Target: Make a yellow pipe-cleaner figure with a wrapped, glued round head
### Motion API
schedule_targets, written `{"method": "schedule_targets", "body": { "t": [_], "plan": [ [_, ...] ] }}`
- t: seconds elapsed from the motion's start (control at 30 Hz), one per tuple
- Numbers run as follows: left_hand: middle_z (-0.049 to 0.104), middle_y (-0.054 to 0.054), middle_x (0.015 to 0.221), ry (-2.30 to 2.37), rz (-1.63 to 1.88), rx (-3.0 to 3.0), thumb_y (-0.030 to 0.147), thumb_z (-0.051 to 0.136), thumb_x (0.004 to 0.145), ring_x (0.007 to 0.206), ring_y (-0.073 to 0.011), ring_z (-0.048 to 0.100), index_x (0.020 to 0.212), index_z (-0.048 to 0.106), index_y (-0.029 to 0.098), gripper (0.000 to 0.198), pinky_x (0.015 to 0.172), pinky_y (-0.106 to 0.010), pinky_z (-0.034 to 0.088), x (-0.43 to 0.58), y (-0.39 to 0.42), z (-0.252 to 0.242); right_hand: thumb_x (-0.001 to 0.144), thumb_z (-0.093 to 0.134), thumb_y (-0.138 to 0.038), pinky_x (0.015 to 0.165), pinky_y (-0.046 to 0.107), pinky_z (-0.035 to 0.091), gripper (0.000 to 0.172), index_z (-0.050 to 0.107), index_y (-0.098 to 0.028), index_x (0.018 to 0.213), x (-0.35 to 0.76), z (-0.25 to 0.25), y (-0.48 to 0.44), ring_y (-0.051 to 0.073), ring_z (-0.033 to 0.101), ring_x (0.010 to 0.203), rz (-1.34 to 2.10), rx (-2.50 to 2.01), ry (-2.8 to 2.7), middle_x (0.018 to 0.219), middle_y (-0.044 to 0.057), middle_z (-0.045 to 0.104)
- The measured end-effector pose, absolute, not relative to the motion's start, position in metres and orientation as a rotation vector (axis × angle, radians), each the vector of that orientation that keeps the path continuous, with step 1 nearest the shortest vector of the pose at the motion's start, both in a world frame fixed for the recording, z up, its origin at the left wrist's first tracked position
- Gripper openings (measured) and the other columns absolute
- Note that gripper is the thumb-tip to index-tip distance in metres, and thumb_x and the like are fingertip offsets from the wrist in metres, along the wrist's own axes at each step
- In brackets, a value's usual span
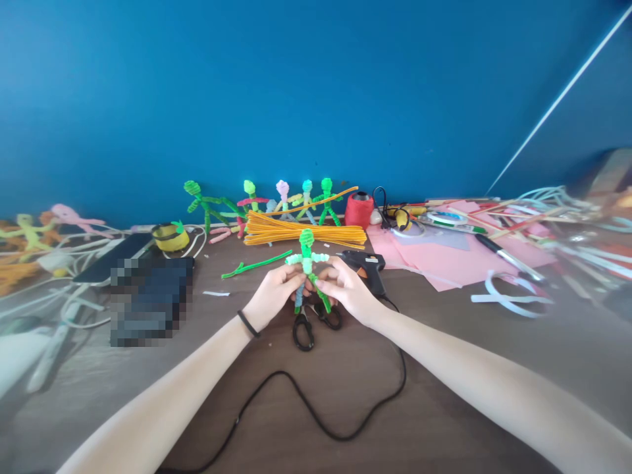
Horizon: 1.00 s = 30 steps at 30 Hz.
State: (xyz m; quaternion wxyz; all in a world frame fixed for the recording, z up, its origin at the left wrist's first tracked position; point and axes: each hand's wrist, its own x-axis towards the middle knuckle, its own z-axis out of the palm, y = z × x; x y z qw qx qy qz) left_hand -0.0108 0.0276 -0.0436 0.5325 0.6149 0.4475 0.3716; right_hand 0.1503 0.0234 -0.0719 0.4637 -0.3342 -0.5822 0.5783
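In the head view, both hands meet near the middle of the clock face and hold upright a small green figure (307,245) of fuzzy wire, its pale arms spread sideways. The left hand (277,288), with a black band (248,324) on the wrist, pinches it at the lower body from nine o'clock; the right hand (349,289) grasps it from three o'clock. Some fingertips are hidden behind the legs, so their exact contact I cannot tell. At six o'clock from the figure lie the black handles of scissors (303,334), just beneath the hands. At three o'clock is a black glue gun (370,268); at nine, a green stem (257,264); at twelve, an orange bundle (306,234); at two, a red spool (359,212).
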Motion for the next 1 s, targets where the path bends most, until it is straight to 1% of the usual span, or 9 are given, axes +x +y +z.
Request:
{"method": "schedule_targets", "body": {
  "t": [0.2,0.3,0.4,0.53,0.6,0.67,0.77,0.83,1.0],
  "plan": [
    [0.054,0.001,0.062,0.878,0.862,1.112,0.021,0.060,0.070,0.054,-0.0072,0.048,0.079,0.060,0.013,0.013,0.050,-0.020,0.035,-0.0139,0.0288,-0.0458,0.075,0.056,-0.025,0.047,0.021,0.038,0.034,0.046,-0.020,0.108,0.1519,-0.0720,0.0237,0.009,0.047,0.056,1.401,-0.796,-1.477,0.067,-0.002,0.053],
    [0.054,0.001,0.060,0.877,0.853,1.082,0.020,0.060,0.069,0.053,-0.0073,0.048,0.079,0.059,0.012,0.013,0.049,-0.020,0.035,-0.0139,0.0285,-0.0456,0.076,0.056,-0.024,0.047,0.021,0.038,0.033,0.048,-0.019,0.107,0.1522,-0.0723,0.0241,0.009,0.048,0.058,1.414,-0.792,-1.484,0.068,-0.002,0.054],
    [0.056,0.001,0.063,0.923,0.881,1.157,0.026,0.061,0.070,0.053,-0.0077,0.051,0.082,0.056,0.013,0.018,0.047,-0.019,0.034,-0.0116,0.0266,-0.0450,0.075,0.056,-0.024,0.041,0.018,0.035,0.034,0.048,-0.018,0.108,0.1520,-0.0715,0.0236,0.006,0.044,0.048,1.431,-0.815,-1.475,0.066,-0.003,0.053],
    [0.056,0.001,0.062,0.970,0.874,1.199,0.039,0.058,0.072,0.051,-0.0089,0.053,0.087,0.051,0.015,0.029,0.040,-0.018,0.032,-0.0087,0.0241,-0.0436,0.074,0.058,-0.024,0.029,0.017,0.022,0.036,0.047,-0.019,0.107,0.1522,-0.0698,0.0219,0.000,0.033,0.032,1.457,-0.859,-1.427,0.067,-0.004,0.053],
    [0.057,0.001,0.062,0.987,0.869,1.195,0.044,0.054,0.074,0.050,-0.0103,0.055,0.085,0.049,0.016,0.031,0.036,-0.018,0.030,-0.0086,0.0239,-0.0433,0.073,0.059,-0.025,0.027,0.017,0.021,0.036,0.047,-0.019,0.106,0.1525,-0.0695,0.0215,0.000,0.034,0.030,1.461,-0.854,-1.420,0.069,-0.004,0.054],
    [0.057,0.000,0.064,0.980,0.858,1.195,0.043,0.054,0.074,0.051,-0.0109,0.057,0.086,0.049,0.016,0.030,0.034,-0.017,0.030,-0.0095,0.0243,-0.0434,0.072,0.059,-0.025,0.027,0.017,0.024,0.038,0.046,-0.020,0.107,0.1527,-0.0698,0.0217,0.001,0.036,0.030,1.465,-0.838,-1.431,0.072,-0.003,0.055],
    [0.057,0.000,0.069,0.939,0.828,1.219,0.033,0.062,0.069,0.054,-0.0108,0.058,0.094,0.050,0.015,0.032,0.036,-0.017,0.032,-0.0111,0.0252,-0.0439,0.073,0.059,-0.026,0.031,0.017,0.031,0.039,0.045,-0.021,0.109,0.1528,-0.0708,0.0222,0.002,0.042,0.034,1.475,-0.823,-1.450,0.074,-0.003,0.055],
    [0.057,0.000,0.070,0.921,0.831,1.220,0.029,0.063,0.069,0.054,-0.0103,0.058,0.096,0.051,0.014,0.033,0.037,-0.017,0.032,-0.0115,0.0254,-0.0442,0.073,0.059,-0.025,0.035,0.017,0.035,0.040,0.044,-0.021,0.110,0.1527,-0.0715,0.0223,0.003,0.045,0.040,1.473,-0.816,-1.467,0.075,-0.002,0.054],
    [0.055,0.001,0.066,0.985,0.876,1.220,0.032,0.061,0.070,0.049,-0.0069,0.052,0.090,0.054,0.013,0.027,0.039,-0.017,0.030,-0.0108,0.0251,-0.0453,0.070,0.063,-0.021,0.038,0.016,0.035,0.049,0.041,-0.022,0.113,0.1524,-0.0728,0.0214,0.007,0.050,0.057,1.456,-0.806,-1.549,0.080,0.000,0.052]
  ]
}}
